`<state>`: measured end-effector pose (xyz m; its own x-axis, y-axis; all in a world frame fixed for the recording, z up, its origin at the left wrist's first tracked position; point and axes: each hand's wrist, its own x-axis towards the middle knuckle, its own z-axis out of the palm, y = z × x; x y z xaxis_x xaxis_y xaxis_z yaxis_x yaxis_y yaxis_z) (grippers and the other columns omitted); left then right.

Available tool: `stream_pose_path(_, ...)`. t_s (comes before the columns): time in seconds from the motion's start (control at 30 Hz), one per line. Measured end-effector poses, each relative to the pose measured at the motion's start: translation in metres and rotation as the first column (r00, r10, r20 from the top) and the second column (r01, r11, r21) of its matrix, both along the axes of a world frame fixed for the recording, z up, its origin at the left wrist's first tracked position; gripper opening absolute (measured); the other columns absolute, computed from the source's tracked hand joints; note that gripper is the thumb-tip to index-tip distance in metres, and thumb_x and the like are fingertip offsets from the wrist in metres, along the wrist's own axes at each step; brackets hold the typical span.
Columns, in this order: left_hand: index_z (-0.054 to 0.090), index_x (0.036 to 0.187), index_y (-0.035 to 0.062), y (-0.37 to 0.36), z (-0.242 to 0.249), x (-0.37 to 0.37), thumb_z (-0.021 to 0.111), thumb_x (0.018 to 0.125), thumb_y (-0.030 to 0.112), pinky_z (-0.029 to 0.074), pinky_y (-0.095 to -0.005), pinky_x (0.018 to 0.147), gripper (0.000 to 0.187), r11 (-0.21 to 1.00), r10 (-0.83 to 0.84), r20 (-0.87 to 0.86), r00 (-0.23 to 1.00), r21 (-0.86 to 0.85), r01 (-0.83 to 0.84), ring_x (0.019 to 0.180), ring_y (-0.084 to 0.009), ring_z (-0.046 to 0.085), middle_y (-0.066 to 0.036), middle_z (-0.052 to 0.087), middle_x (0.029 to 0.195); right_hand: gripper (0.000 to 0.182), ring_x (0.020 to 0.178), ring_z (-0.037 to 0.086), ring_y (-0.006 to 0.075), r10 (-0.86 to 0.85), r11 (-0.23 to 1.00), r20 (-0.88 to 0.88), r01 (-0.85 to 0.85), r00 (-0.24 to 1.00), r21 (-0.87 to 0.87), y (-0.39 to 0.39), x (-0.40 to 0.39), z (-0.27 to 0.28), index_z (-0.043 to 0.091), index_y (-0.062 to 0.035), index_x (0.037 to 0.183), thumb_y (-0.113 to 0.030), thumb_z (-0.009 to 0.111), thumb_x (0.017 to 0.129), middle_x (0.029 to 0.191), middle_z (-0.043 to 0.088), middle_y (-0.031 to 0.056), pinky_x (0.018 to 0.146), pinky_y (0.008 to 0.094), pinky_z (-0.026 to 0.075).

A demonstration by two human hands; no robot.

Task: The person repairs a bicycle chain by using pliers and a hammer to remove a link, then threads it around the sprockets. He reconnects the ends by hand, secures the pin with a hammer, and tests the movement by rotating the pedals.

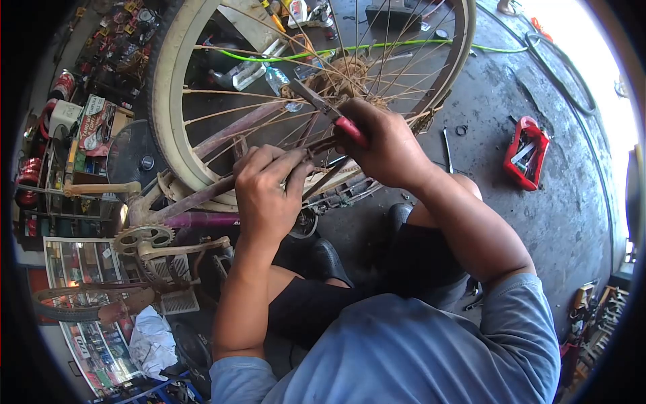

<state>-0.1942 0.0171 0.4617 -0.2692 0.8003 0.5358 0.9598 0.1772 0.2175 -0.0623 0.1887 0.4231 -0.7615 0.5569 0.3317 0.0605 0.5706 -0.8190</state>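
An old bicycle is tipped over in front of me, its spoked wheel (pixel 166 111) filling the upper middle and its rusty hub (pixel 346 73) beyond my hands. My right hand (pixel 387 145) is closed around pliers (pixel 351 130) with red handles, their metal jaws pointing up and left across the spokes. With fingers curled, my left hand (pixel 266 188) grips a worn frame tube (pixel 208 192) just left of the right hand. Both hands are close together near the wheel axle; the spot between them is partly hidden by fingers. The chainring (pixel 143 242) and crank are at the left.
A red tray (pixel 526 153) with tools lies on the floor at right, near a wrench (pixel 447 149). A green hose (pixel 498 48) runs behind the wheel, past a plastic bottle (pixel 276 81). Crowded shelves line the left; a crumpled white cloth (pixel 151 341) lies at lower left.
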Motion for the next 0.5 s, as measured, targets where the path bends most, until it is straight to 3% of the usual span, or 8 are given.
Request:
stream_pose_path(0.1, 0.077, 0.093, 0.0, -0.003, 0.0, 0.006, 0.083, 0.077, 0.007, 0.052, -0.0398, 0.075, 0.019, 0.997, -0.078, 0.122, 0.989, 0.022, 0.076, 0.079, -0.0294, 0.067, -0.013, 0.07, 0.085, 0.041, 0.095, 0.071, 0.0303, 0.156, 0.982, -0.041, -0.159, 0.987, -0.102, 0.012, 0.009, -0.003, 0.062, -0.0047, 0.118, -0.005, 0.081, 0.081, 0.099, 0.07, 0.0133, 0.083, 0.0385, 0.055)
stream_pose_path(0.33, 0.076, 0.09, 0.002, 0.023, -0.011, 0.032, 0.081, 0.076, 0.006, 0.054, -0.0422, 0.073, 0.015, 0.997, -0.067, 0.319, 0.945, 0.066, 0.049, 0.08, -0.0323, 0.067, -0.012, 0.069, 0.083, 0.044, 0.096, 0.073, 0.0335, 0.16, 0.985, -0.007, -0.159, 0.987, 0.065, 0.035, 0.032, 0.002, 0.063, -0.0037, 0.124, -0.005, 0.08, 0.083, 0.103, 0.072, 0.017, 0.084, 0.0387, 0.056)
stream_pose_path(0.5, 0.076, 0.093, 0.0018, 0.056, -0.039, 0.047, 0.08, 0.077, 0.007, 0.054, -0.0435, 0.074, 0.017, 0.994, -0.09, 0.275, 0.957, 0.088, 0.068, 0.081, -0.0339, 0.067, -0.012, 0.066, 0.084, 0.044, 0.096, 0.072, 0.0364, 0.143, 0.979, 0.12, -0.158, 0.982, 0.128, 0.068, 0.059, 0.004, 0.064, -0.0045, 0.123, -0.006, 0.081, 0.082, 0.102, 0.073, 0.0167, 0.082, 0.0404, 0.057)
